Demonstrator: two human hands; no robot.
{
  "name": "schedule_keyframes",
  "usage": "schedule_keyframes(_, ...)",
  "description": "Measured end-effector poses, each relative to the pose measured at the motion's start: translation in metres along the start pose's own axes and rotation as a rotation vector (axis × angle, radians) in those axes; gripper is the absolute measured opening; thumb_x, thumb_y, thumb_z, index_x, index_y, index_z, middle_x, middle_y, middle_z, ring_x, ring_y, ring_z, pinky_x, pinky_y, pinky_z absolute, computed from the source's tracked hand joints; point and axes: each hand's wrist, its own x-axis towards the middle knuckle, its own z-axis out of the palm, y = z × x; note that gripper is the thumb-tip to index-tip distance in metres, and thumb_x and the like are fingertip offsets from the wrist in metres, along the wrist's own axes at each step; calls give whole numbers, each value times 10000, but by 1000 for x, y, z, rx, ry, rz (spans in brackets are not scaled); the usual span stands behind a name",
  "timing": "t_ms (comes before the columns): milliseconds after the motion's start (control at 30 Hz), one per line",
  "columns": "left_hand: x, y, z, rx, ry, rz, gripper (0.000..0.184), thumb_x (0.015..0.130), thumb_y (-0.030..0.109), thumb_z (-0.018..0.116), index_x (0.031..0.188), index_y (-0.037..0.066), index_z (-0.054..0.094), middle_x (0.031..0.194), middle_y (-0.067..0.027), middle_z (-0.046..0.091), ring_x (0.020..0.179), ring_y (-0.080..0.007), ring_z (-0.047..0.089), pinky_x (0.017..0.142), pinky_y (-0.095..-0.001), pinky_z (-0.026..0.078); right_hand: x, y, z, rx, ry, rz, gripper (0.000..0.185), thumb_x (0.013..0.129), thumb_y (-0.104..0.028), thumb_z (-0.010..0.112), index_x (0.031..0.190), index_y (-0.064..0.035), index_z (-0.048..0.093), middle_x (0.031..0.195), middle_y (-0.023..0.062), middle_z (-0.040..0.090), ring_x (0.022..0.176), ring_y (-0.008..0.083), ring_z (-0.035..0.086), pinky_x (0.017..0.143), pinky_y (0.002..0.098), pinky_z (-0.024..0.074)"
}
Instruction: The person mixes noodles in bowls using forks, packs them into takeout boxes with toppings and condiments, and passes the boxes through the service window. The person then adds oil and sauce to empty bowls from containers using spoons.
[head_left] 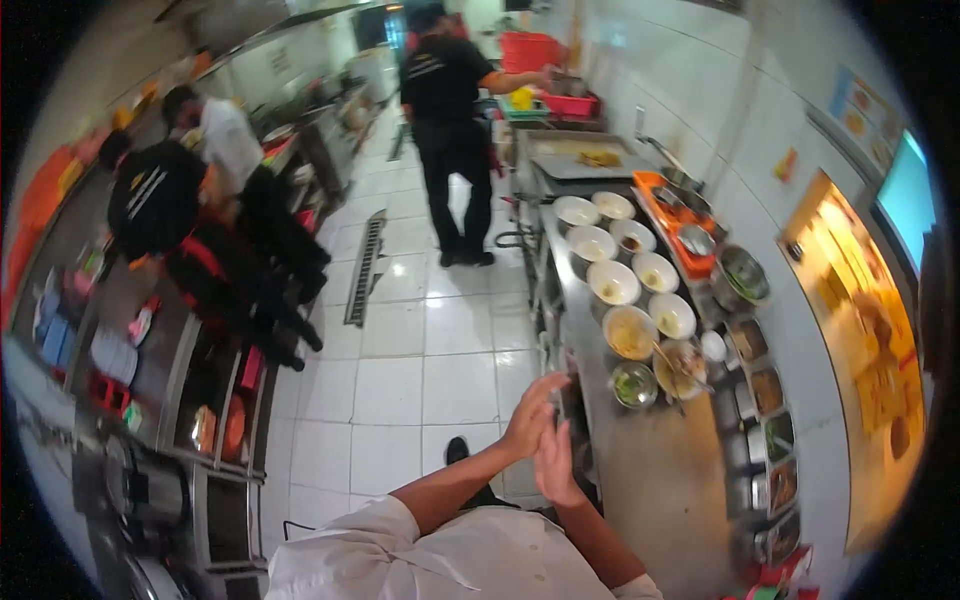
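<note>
My left hand [530, 415] and my right hand [556, 462] meet palm to palm in front of my white shirt, left of the steel counter [660, 480]; which is which is hard to tell from the arms. Both have their fingers stretched out, and nothing shows between them. Two rows of white bowls [613, 283] stand on the counter, some with food inside. Nearest to me are a bowl of yellowish food [630, 332], a mixing bowl with utensils [680, 368] and a small bowl of greens [634, 385].
Steel containers [779, 438] line the counter's right side, behind an orange tray [690, 245]. A person in black [445, 110] stands in the tiled aisle [395, 360]. Two more people [155, 200] work at the left counter. A metal drain [366, 268] runs along the floor.
</note>
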Motion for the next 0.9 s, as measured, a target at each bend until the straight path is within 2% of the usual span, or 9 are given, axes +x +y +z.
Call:
schedule_keyframes(167,-12,-17,-69,-1159,574,-827,737,981,640,273,1507,130,359,1478,-147,419,1402,-305,335,1154,-505,237,41,30,47,-480,-476,-28,811,985,-601,338,1509,14,274,1586,158,259,1476,300,217,1194,435,137)
schedule_keyframes(200,-16,-31,-78,-1156,611,-804,737,981,640,273,1507,130,359,1478,-147,419,1402,-305,335,1154,-505,237,52,38,64,-556,-485,-101,715,998,-512,385,1465,29,380,1544,192,346,1441,335,305,1181,436,198)
schedule_keyframes(267,-32,-57,-95,-1822,4,-331,805,955,683,295,1521,110,315,1508,-143,395,1414,-323,322,1168,-467,231,89,76,60,-760,-559,-317,655,978,-474,416,1406,21,449,1500,208,396,1397,358,357,1145,455,245)
schedule_keyframes(400,-17,-33,-187,-1602,135,-345,881,926,724,328,1525,79,286,1520,-149,387,1418,-326,323,1181,-420,226,160,129,81,-1136,-569,-865,434,873,-321,509,1138,-17,671,1265,240,595,1160,433,545,980,526,389)
schedule_keyframes(467,-20,-2,-242,-1814,391,-721,919,914,742,327,1517,50,287,1502,-158,410,1404,-313,349,1167,-366,247,195,164,87,-1245,-359,-788,458,915,-354,485,1165,-15,665,1257,238,596,1165,429,548,994,547,372)
schedule_keyframes(533,-35,-21,-281,-1978,337,-540,867,937,708,311,1507,56,304,1484,-147,435,1344,-309,439,1111,-364,331,229,198,77,-1365,-326,-725,514,971,-419,449,1264,-27,608,1273,232,591,1170,388,559,1008,514,392)
schedule_keyframes(600,-34,-3,-333,-1306,45,-555,761,973,645,306,1491,90,355,1407,-114,508,1228,-223,550,998,-339,445,258,223,68,-354,-147,215,623,1006,-535,385,1390,-56,490,1317,218,567,1211,329,542,1028,469,420)
schedule_keyframes(633,-38,-5,-346,-1308,54,-566,761,973,645,306,1491,90,355,1407,-114,508,1228,-223,550,998,-339,445,270,232,66,-261,-76,338,703,997,-611,350,1465,-88,386,1326,204,557,1215,305,535,1040,438,441)
schedule_keyframes(900,-35,-42,-383,-1237,-114,-579,673,1013,593,301,1410,74,459,1281,-170,621,1008,-258,681,837,-325,524,275,238,211,61,-428,633,910,951,-726,144,1497,-21,324,1496,268,379,1205,396,519,1084,508,351)
